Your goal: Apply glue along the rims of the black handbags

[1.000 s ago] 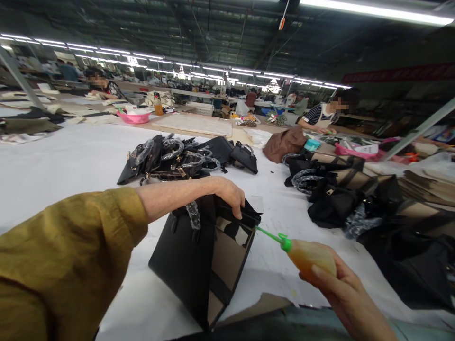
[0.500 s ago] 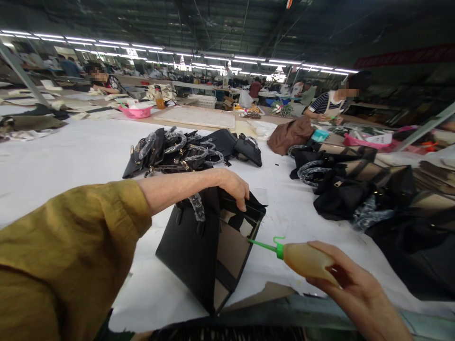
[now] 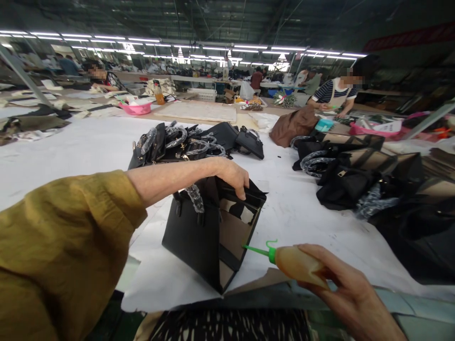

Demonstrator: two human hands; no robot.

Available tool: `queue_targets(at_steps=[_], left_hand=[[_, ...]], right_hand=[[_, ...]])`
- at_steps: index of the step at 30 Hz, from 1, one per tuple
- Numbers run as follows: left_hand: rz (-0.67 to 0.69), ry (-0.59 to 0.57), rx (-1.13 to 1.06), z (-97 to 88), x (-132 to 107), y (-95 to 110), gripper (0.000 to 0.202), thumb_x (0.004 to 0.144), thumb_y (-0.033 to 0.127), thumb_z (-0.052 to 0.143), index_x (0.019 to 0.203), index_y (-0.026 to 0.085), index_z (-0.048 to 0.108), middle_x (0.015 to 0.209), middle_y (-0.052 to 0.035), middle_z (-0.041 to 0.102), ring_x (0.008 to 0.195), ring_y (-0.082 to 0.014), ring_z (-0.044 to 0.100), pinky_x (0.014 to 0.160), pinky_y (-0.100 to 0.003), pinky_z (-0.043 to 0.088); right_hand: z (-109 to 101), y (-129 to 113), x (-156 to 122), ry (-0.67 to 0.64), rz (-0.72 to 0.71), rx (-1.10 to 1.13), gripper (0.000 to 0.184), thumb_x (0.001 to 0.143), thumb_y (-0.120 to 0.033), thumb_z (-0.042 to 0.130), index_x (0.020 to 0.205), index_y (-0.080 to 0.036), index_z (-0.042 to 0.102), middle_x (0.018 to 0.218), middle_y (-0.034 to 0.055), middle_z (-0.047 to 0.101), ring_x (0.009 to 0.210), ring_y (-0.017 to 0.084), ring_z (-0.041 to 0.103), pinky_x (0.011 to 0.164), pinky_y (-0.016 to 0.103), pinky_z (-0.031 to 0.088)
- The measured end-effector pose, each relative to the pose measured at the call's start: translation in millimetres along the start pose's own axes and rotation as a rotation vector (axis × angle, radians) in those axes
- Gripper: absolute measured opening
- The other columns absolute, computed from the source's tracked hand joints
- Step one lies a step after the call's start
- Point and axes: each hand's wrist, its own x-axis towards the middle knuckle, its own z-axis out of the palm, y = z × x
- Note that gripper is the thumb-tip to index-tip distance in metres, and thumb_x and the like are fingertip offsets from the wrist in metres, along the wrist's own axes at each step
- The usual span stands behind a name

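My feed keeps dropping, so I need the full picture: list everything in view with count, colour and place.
handbag: one, black with tan side, upright on the table, top open.
squeeze bottle: one, amber with green nozzle, tip at the handbag's side edge.
bag pile: several, black, wrapped handles, behind the handbag.
second bag pile: several, black and tan, right.
brown bag: one, brown, far centre-right.
basin: one, pink, far left.
table: one, white cover, throughout.
co-worker: one, striped top, far right.
sleeve: one, ochre, left arm.
left hand: one, grips the handbag's top edge.
right hand: one, holds the squeeze bottle.
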Motion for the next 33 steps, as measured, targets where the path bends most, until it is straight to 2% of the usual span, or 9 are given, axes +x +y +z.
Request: queue_targets(at_steps=[4,8,12,15,20,24,27,30,33], left_hand=[[0.005,0.062,0.002,-9.0,-21,5,0.037,0.068,0.035,0.062,0.102,0.021,0.069,0.093,0.0015,0.069,0.086,-0.0173,0.056,0.077,-0.023,0.04],[0.039,0.143,0.038,-15.8,-36,11,0.029,0.074,0.032,0.057,0.096,0.018,0.07,0.079,0.0033,0.066,0.072,-0.0137,0.055,0.066,-0.021,0.039],[0.059,0.265,0.061,-13.1,-42,14,0.02,0.076,0.027,0.055,0.087,0.016,0.069,0.07,0.0039,0.062,0.066,-0.0114,0.052,0.059,-0.02,0.036],[0.049,0.315,0.062,-5.0,-46,18,0.018,0.077,0.024,0.055,0.086,0.015,0.067,0.067,0.0032,0.06,0.063,-0.0108,0.05,0.056,-0.02,0.035],[0.013,0.331,0.072,12.9,-50,26,0.015,0.078,0.018,0.054,0.086,0.013,0.066,0.07,0.0004,0.061,0.062,-0.0108,0.052,0.054,-0.019,0.036],[0.009,0.371,0.066,28.9,-45,24,0.014,0.08,0.022,0.053,0.084,0.015,0.064,0.069,-0.0003,0.061,0.061,-0.0117,0.054,0.052,-0.02,0.036],[-0.012,0.422,0.046,41.7,-43,23,0.015,0.081,0.024,0.052,0.087,0.016,0.064,0.075,-0.0018,0.063,0.066,-0.0135,0.058,0.057,-0.021,0.039],[-0.053,0.447,0.011,54.0,-46,24,0.019,0.082,0.028,0.051,0.093,0.018,0.063,0.082,-0.0036,0.065,0.074,-0.016,0.06,0.063,-0.022,0.042],[-0.062,0.456,0.017,64.5,-52,26,0.02,0.083,0.03,0.049,0.093,0.018,0.061,0.082,-0.0048,0.065,0.073,-0.0175,0.061,0.062,-0.024,0.042]], right_hand=[[2,2,1,0.022,-0.038,-0.007,0.031,0.073,-0.04,0.068,0.102,-0.03,0.062,0.099,-0.0005,0.067,0.085,0.023,0.063,0.071,0.024,0.049],[2,5,7,0.067,-0.095,-0.046,0.032,0.076,-0.038,0.065,0.106,-0.029,0.059,0.105,0.0012,0.065,0.09,0.023,0.061,0.074,0.026,0.048],[5,11,19,0.118,-0.13,-0.075,0.033,0.078,-0.038,0.064,0.108,-0.026,0.057,0.108,0.0039,0.063,0.09,0.024,0.06,0.077,0.029,0.047],[9,16,27,0.167,-0.149,-0.081,0.033,0.077,-0.039,0.064,0.106,-0.025,0.057,0.106,0.004,0.064,0.091,0.024,0.06,0.078,0.031,0.047],[17,25,34,0.184,-0.154,-0.072,0.033,0.077,-0.039,0.062,0.106,-0.025,0.058,0.108,0.0045,0.064,0.096,0.026,0.059,0.081,0.033,0.046],[22,28,37,0.17,-0.153,-0.047,0.031,0.078,-0.038,0.061,0.105,-0.025,0.058,0.108,0.0052,0.064,0.096,0.025,0.059,0.083,0.034,0.046],[25,32,40,0.166,-0.143,-0.023,0.029,0.078,-0.036,0.061,0.104,-0.024,0.058,0.107,0.0053,0.064,0.095,0.025,0.06,0.083,0.034,0.046],[29,37,42,0.161,-0.129,0.001,0.03,0.076,-0.036,0.062,0.102,-0.024,0.058,0.104,0.0058,0.065,0.094,0.025,0.06,0.083,0.034,0.046],[33,41,42,0.148,-0.106,0.024,0.029,0.074,-0.036,0.063,0.1,-0.023,0.059,0.102,0.0056,0.066,0.092,0.026,0.061,0.082,0.035,0.047]])
